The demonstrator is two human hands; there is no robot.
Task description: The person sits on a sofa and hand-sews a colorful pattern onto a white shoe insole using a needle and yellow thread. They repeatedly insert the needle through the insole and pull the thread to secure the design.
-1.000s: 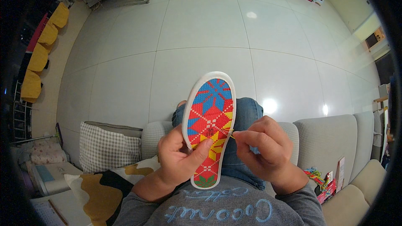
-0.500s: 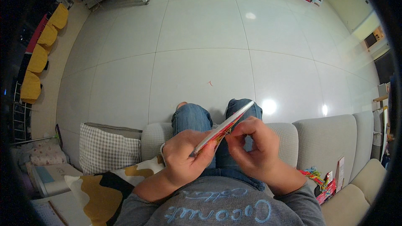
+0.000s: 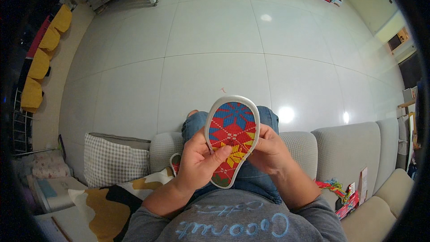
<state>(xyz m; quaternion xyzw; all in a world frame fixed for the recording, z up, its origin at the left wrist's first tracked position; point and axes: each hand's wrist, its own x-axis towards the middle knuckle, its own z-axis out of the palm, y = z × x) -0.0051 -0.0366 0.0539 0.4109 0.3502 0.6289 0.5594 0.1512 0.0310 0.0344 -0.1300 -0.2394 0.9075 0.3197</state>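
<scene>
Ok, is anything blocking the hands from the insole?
Nothing visible does. The left hand grips the patterned insole directly; the right hand is at its right edge, partly hidden behind it. The coloured thread bundle lies well off to the right, on the sofa.

Light-blue script (image 3: 244,229) stands upside down in two lines on the grey shirt (image 3: 219,197); print elsewhere seems too small to read

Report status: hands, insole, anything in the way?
Left hand gripping insole, thumb across its patterned face. Right hand at insole's right edge, fingertips partly hidden. Patterned face toward camera; no obstruction seen except that thumb.
</scene>
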